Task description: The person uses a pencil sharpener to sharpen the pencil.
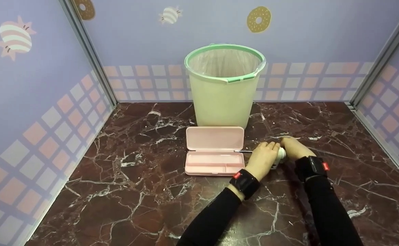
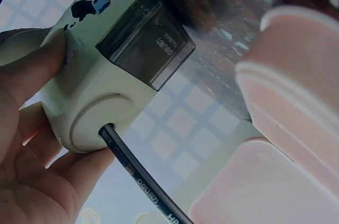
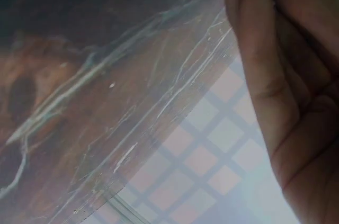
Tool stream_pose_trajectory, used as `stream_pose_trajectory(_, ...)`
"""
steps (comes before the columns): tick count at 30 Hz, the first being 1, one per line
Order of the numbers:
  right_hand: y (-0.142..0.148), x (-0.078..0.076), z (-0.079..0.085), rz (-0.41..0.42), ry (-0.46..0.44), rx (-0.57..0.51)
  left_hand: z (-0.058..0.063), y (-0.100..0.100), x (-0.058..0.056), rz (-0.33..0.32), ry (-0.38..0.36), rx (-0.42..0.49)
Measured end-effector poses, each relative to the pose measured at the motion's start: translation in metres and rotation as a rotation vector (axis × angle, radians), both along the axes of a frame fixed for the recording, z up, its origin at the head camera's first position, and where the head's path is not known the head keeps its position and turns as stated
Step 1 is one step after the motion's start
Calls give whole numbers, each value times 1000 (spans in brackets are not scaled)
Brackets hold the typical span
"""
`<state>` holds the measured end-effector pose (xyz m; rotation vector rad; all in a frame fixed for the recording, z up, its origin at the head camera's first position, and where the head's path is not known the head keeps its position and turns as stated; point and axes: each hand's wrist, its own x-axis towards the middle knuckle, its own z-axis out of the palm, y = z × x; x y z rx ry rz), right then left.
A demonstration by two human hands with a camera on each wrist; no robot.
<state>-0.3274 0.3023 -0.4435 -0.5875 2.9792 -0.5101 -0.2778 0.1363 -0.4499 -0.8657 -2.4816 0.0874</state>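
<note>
While the left hand holds the white sharpener, fingers curled round its body, a dark pencil sits with one end in it, just beside those fingers, and runs out left of them toward the pink pencil case. Right hand is at the sharpener's other side, just right of the left fingers; its fingers are bent, but can't tell what they grip, contact hidden. Case lies on the bench left of the left fingers, lid up, divided half on the near side. Lined green bin stands behind the case, beyond and left of both hands' fingers.
</note>
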Motion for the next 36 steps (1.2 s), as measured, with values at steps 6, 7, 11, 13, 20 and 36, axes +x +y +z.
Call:
stream_pose_trajectory(6, -1, 7, -1, 35, -3, -13, 0, 2, 1, 42, -14, -9)
stream_pose_trajectory(7, -1, 9, 0, 31, -7, -11, 0, 2, 1, 51, -14, -12)
stream_pose_trajectory(11, 2, 17, 1, -1, -38, -12, 0, 6, 2, 73, -8, -25)
stream_pose_trajectory(13, 5, 22, 1, -15, -64, -27, 1, 8, 3, 83, -7, -25)
stream_pose_trajectory(20, 9, 41, 12, 12, -116, -82, 3, 10, 3, 125, -23, -39)
stream_pose_trajectory(36, 5, 59, 40, 25, -125, -103, 2, 12, 5, 162, -33, -30)
